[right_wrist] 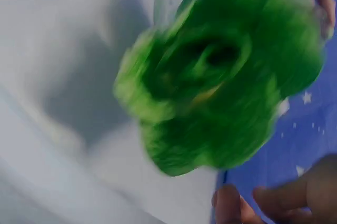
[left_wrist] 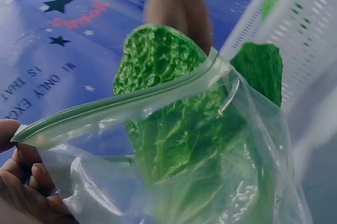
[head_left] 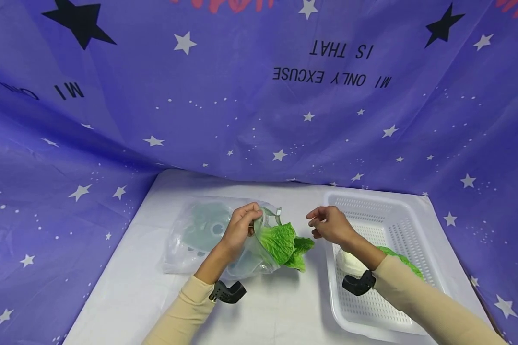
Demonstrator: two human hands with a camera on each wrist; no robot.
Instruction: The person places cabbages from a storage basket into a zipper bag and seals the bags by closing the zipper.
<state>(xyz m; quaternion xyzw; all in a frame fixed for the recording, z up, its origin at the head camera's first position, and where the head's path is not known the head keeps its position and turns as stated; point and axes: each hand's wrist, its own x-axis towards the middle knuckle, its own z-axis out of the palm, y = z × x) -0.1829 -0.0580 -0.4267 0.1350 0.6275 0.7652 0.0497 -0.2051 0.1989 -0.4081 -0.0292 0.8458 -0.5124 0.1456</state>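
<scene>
My left hand (head_left: 251, 216) grips the zip rim of a clear plastic bag (head_left: 246, 261) that lies on the white table. A green leafy cabbage (head_left: 285, 243) sticks halfway out of the bag's mouth. In the left wrist view the zip rim (left_wrist: 121, 103) crosses the leaf (left_wrist: 163, 134), with my fingers (left_wrist: 21, 182) holding it at the lower left. My right hand (head_left: 316, 224) hovers just right of the cabbage, fingers loosely curled and holding nothing. The right wrist view shows the cabbage (right_wrist: 221, 77) as a green blur.
A white perforated basket (head_left: 397, 215) stands at the right, holding another leafy cabbage (head_left: 403, 261) partly hidden by my right forearm. A second clear bag (head_left: 198, 230) with pale green items lies behind my left hand. Blue starry cloth (head_left: 259, 105) walls the table.
</scene>
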